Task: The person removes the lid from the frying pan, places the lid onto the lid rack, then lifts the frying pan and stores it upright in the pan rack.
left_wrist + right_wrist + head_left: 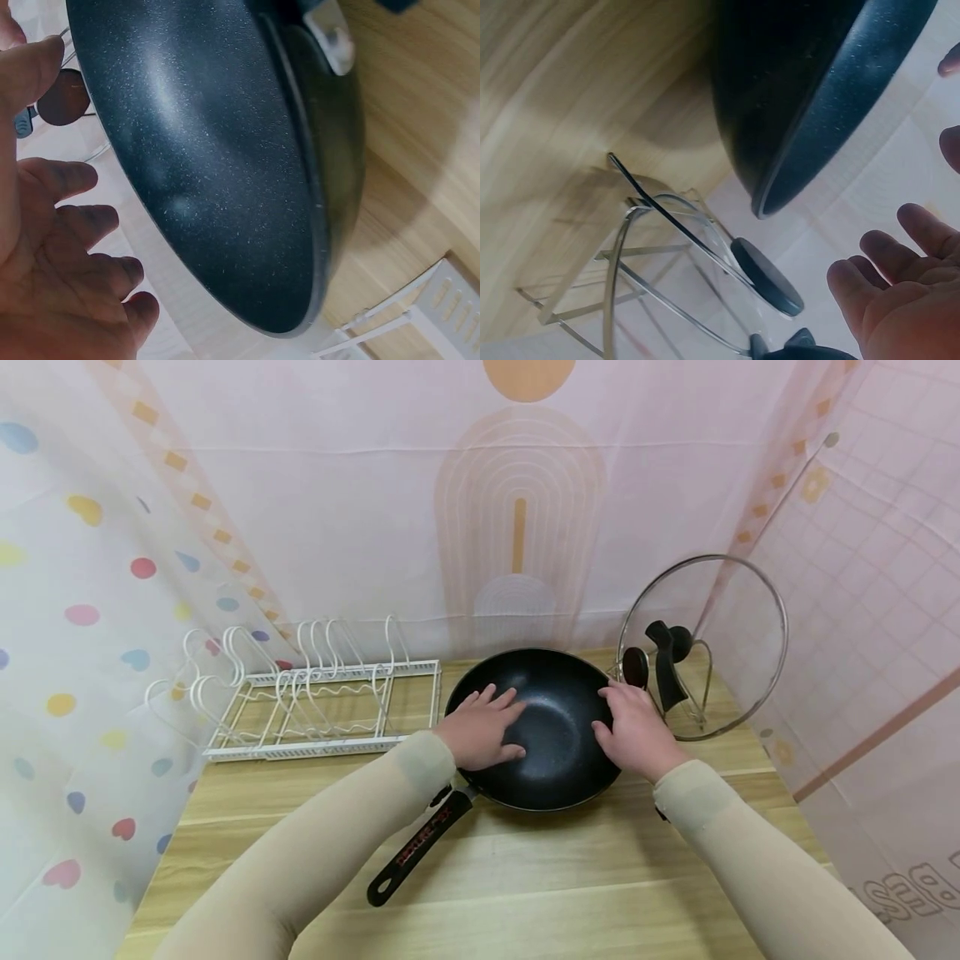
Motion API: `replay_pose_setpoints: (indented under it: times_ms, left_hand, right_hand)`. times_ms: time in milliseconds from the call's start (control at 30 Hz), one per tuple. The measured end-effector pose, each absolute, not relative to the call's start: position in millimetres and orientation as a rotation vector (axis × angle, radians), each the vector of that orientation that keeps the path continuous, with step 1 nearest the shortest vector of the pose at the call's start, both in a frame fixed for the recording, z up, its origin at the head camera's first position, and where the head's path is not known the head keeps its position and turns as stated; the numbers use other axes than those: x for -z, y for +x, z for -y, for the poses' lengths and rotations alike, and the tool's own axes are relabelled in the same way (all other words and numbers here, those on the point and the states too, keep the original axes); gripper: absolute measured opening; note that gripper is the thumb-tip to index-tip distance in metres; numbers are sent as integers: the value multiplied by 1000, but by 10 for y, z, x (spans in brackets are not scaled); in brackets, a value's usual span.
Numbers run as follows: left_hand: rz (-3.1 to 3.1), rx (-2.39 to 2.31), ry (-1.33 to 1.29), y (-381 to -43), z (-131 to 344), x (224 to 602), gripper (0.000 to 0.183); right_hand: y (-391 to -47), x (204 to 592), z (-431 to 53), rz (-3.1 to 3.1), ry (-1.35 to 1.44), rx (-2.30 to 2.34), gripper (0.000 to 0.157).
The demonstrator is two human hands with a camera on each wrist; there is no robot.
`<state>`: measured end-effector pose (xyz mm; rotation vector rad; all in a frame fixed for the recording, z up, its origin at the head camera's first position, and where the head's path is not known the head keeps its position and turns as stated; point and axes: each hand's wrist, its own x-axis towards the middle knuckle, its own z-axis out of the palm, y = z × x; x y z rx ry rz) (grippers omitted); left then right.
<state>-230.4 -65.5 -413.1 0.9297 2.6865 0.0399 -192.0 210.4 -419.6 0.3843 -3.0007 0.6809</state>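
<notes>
I judge this a hands-at-the-pan stage. Left hand over the black pan, fingers spread; right hand by its right rim, fingers loose, gripping nothing. Pan sits on the table, only sheen visible inside. Glass lid in wire stand. Lifting would call for curling fingers round handle.

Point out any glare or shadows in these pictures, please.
Head view: a soft sheen inside the pan, with a faint shadow on the table near the right forearm; left wrist view: a brighter streak down the pan's speckled inner surface; right wrist view: soft shadows on the wood near the metal stand.
</notes>
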Motion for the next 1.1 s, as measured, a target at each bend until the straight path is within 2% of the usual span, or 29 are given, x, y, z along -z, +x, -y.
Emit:
replay_pose_setpoints:
  times_ms: [300, 1100]
  left_hand:
    - [-2669, -79, 913, -2193, 747, 4117, 81]
    - [-2623, -139, 845, -1780, 1016, 4199, 79]
  right_hand:
    - [-1926, 4302, -2140, 3008, 373, -659, 50]
    - [-1941, 4489, -2166, 3139, 295, -616, 61]
